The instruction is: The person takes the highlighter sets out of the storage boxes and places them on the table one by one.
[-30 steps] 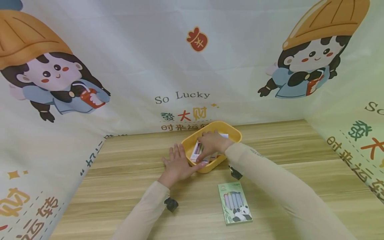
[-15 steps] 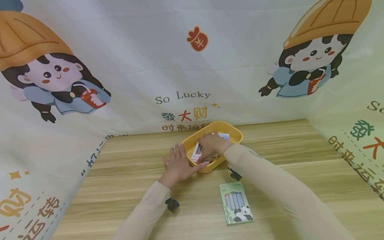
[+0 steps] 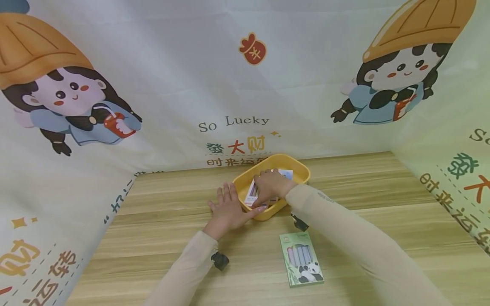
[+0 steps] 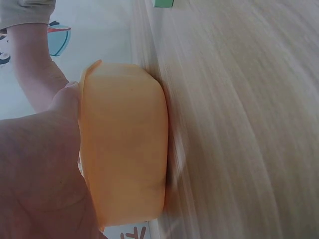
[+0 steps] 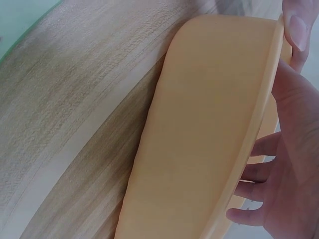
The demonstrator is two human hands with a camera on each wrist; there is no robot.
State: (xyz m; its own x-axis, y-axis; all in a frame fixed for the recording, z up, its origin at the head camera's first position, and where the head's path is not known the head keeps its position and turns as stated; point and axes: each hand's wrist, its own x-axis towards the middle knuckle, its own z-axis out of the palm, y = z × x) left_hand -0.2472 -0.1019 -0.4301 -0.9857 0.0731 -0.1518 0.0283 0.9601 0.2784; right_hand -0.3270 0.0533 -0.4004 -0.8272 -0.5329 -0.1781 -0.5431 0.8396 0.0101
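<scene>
A yellow plastic basket (image 3: 302, 170) stands near the back wall. My left hand (image 3: 226, 212) rests against its left end, fingers straight and spread, with the thumb lying over the front rim. Inside the basket, my right hand (image 3: 272, 183) holds a white box of coloured pens (image 3: 250, 195), its fingers curved over the far side and the thumb on the near side. The hand covers much of the box. In the right wrist view the fingers (image 5: 249, 216) reach behind the basket wall, where their tips are hidden. A blue-and-white packet (image 3: 287, 173) shows beside this hand.
A green box of pens with a panda on it (image 3: 301, 259) lies on the wooden table (image 3: 153, 238), in front of the basket and left of my right forearm. A printed cloth (image 3: 183, 85) rises behind the table and at both sides.
Both hands keep nearly the same places at the basket. The view shifts very slightly; the green box stays where it was.
</scene>
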